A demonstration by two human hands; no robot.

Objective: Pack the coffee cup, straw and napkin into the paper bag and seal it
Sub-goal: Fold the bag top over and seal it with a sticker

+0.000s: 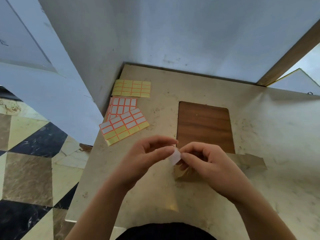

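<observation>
Both hands meet over the near middle of the bench [259,135], a pale marbled top set into a corner of grey-blue walls. Between them is a small white sticker [175,156]. The left hand [143,158] comes in from 7 o'clock with its fingers curled and its fingertips at the sticker's left edge. The right hand [207,163] comes in from 5 o'clock and pinches the sticker's right edge between thumb and forefinger. The picture is blurred here, so I cannot tell whether the left fingers grip the sticker or only touch it.

Under the right hand lies the paper bag [249,161], brown and flat-topped, its folded top running out towards 3 o'clock from beneath the knuckles, with a corner of it showing below the fingers. What is inside cannot be seen.

Just beyond the hands, at 12 o'clock, a dark wooden board [204,125] with rounded corners lies flat on the bench, its near edge touching or hidden by the bag. At 10 o'clock, near the bench's left edge, three sticker sheets lie close together: a yellow sheet [131,88] farthest off, a white sheet [122,106] with orange borders below it, and a part-used sheet [123,129] overlapping that one, white labels on its far rows and bare yellow backing on its near rows.
</observation>
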